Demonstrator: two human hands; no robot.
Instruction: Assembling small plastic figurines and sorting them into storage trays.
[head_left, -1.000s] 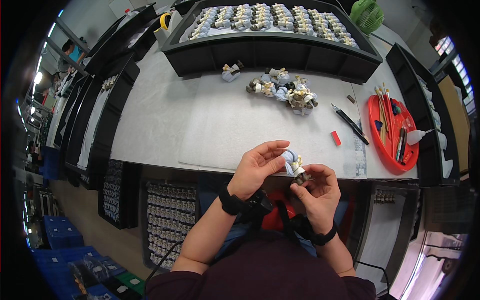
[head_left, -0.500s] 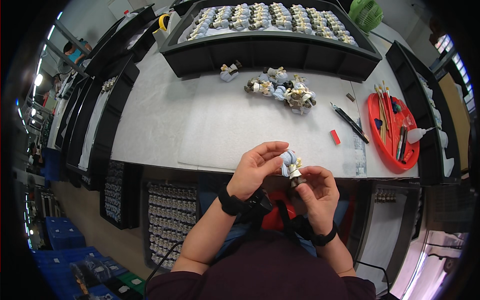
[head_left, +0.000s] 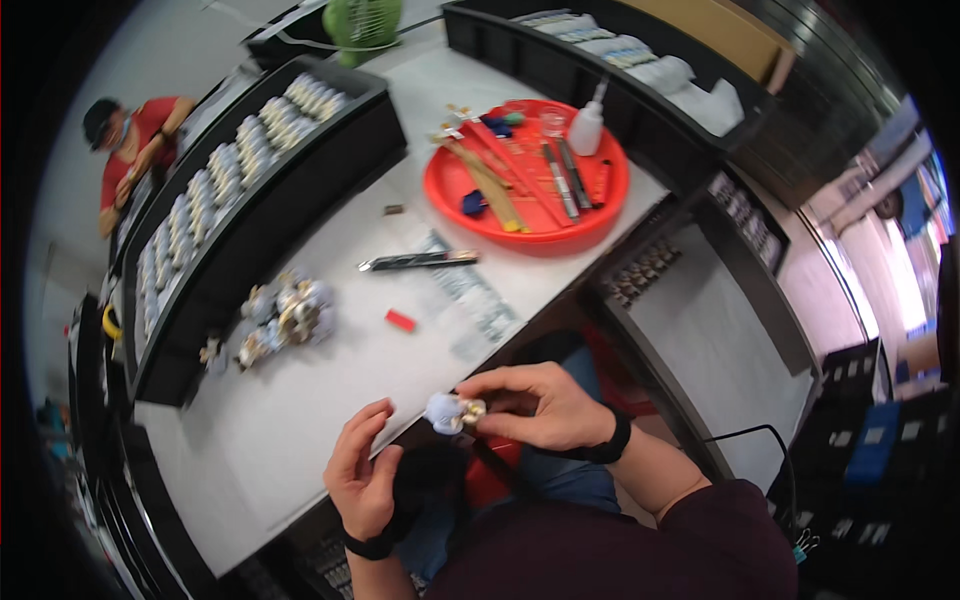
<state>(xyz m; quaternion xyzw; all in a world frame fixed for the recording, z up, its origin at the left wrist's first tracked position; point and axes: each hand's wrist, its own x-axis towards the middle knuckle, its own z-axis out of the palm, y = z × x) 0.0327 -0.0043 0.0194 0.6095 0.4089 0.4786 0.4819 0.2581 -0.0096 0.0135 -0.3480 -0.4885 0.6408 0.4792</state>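
Observation:
My right hand (head_left: 545,408) pinches a small painted figurine (head_left: 445,412) between thumb and fingers, just off the table's near edge. Its pale blue-grey top points toward my other hand; cream and yellow parts show by the fingertips. My left hand (head_left: 362,475) is open, thumb and fingers apart, a short way left of the figurine and not touching it. A cluster of similar figurines (head_left: 290,318) lies on the white tabletop (head_left: 330,400), with one more beside it.
A black tray (head_left: 290,180) holding rows of figurines stands far left. On the table lie a red block (head_left: 400,320), a black-handled craft knife (head_left: 420,261) and a red basin (head_left: 440,205) with brushes, pens and a squeeze bottle (head_left: 587,128). Another tray (head_left: 730,310) sits at right.
The view has swung to the right. My left hand has let go of the figurine and moved away from it; my right hand alone now holds it.

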